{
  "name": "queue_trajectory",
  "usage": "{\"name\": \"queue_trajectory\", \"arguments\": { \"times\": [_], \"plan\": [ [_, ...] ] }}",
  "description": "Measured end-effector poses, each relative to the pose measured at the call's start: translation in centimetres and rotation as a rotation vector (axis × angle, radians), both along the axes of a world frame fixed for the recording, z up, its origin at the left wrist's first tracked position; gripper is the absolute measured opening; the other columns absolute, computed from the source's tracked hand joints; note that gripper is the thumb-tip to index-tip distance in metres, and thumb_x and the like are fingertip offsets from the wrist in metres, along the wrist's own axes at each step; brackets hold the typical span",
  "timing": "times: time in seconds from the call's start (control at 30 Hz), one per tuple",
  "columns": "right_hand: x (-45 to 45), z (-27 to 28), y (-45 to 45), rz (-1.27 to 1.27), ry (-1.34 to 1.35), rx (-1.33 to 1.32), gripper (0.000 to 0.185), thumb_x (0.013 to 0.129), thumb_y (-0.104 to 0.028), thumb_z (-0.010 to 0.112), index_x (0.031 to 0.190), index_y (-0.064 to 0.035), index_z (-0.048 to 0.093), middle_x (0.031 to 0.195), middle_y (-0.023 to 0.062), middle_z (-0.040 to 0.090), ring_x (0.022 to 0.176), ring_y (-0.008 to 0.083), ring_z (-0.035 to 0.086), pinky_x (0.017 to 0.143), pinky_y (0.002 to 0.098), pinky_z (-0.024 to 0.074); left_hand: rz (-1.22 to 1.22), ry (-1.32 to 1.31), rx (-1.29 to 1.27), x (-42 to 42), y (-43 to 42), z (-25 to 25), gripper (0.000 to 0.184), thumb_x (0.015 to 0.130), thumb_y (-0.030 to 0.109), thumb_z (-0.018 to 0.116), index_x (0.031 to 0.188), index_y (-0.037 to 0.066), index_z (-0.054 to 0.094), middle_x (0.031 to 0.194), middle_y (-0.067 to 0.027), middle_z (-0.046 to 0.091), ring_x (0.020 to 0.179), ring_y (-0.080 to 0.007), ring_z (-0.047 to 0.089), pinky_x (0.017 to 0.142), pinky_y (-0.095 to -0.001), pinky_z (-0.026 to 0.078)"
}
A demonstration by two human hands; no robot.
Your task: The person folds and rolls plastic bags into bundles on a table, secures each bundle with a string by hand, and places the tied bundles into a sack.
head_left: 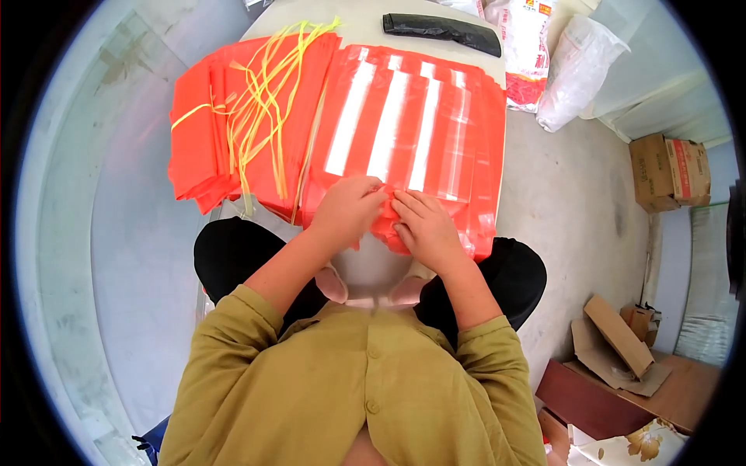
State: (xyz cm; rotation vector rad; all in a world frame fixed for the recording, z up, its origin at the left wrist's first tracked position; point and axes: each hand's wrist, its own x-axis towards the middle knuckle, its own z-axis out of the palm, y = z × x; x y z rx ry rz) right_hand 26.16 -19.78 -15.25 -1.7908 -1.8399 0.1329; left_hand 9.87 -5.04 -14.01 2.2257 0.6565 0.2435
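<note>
Red plastic bags with clear shiny stripes [435, 132] lie in a stack on the table [357, 27] in front of me. At the stack's near edge, my left hand [351, 211] has its fingers closed on the red plastic. Just beside it, my right hand [423, 225] presses its fingers together on the same edge, with some red plastic bunched below. To the left lies a folded red bundle [194, 147] with a yellow tie round it. Loose yellow strips [272, 101] are spread over the red plastic there.
A black rolled item [441, 33] lies at the table's far side. White and red sacks [528, 46] and a whitish plastic bag [579, 70] stand beyond it. Cardboard boxes [670, 172] are at the right, with opened cardboard [618, 342] on a brown surface lower down.
</note>
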Motion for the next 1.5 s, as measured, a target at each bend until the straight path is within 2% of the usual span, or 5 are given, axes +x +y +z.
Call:
{"name": "queue_trajectory", "arguments": {
  "times": [0.1,0.7,0.9,1.23,1.5],
  "plan": [
    [0.6,-0.1,0.0,0.025,0.022,-0.016,0.043,0.084,-0.007,0.074,0.126,-0.0002,0.069,0.137,0.0138,0.066,0.126,0.0352,0.06,0.108,0.0453,0.0492,-0.204,-0.269,0.488,-1.4,0.3,-1.0,0.045,0.081,0.006,0.074,0.125,0.006,0.067,0.126,-0.0161,0.065,0.113,-0.0365,0.063,0.096,-0.0445,0.053],
    [1.0,4.6,0.2,-0.089,0.109,-0.329,0.029,0.098,-0.011,0.059,0.125,-0.0038,0.067,0.109,0.0169,0.074,0.1,0.038,0.069,0.085,0.0443,0.0561,-0.082,-0.058,0.671,-4.2,3.9,-0.5,0.02,0.085,0.01,0.07,0.104,0.004,0.07,0.099,-0.0118,0.071,0.105,-0.0328,0.067,0.097,-0.0437,0.051],
    [3.9,5.5,-0.1,-0.024,0.456,-0.61,0.029,0.102,-0.018,0.059,0.122,0.0012,0.067,0.098,0.0186,0.073,0.094,0.0317,0.07,0.085,0.0411,0.0536,0.08,0.138,-0.065,-6.2,3.6,3.1,0.023,0.093,0.022,0.074,0.102,0.002,0.067,0.082,-0.0116,0.066,0.076,-0.0308,0.065,0.073,-0.0393,0.053],
    [6.9,0.9,1.8,-0.219,0.684,-0.58,0.042,0.1,-0.025,0.064,0.136,-0.0038,0.064,0.124,0.0226,0.071,0.118,0.0294,0.068,0.1,0.0421,0.052,0.26,0.095,-0.055,-5.3,4.0,0.0,0.024,0.094,0.025,0.07,0.107,0.005,0.07,0.088,-0.0143,0.072,0.084,-0.0313,0.071,0.074,-0.0412,0.054],
    [6.7,0.4,-5.0,-0.441,0.712,-0.325,0.038,0.1,-0.011,0.065,0.137,-0.0027,0.059,0.101,0.0066,0.07,0.087,0.0155,0.065,0.081,0.032,0.0531,0.346,0.144,-0.035,-4.7,3.6,-0.5,0.027,0.094,0.027,0.066,0.108,0.005,0.07,0.09,-0.0164,0.073,0.088,-0.0337,0.072,0.078,-0.0428,0.055]
  ]
}}
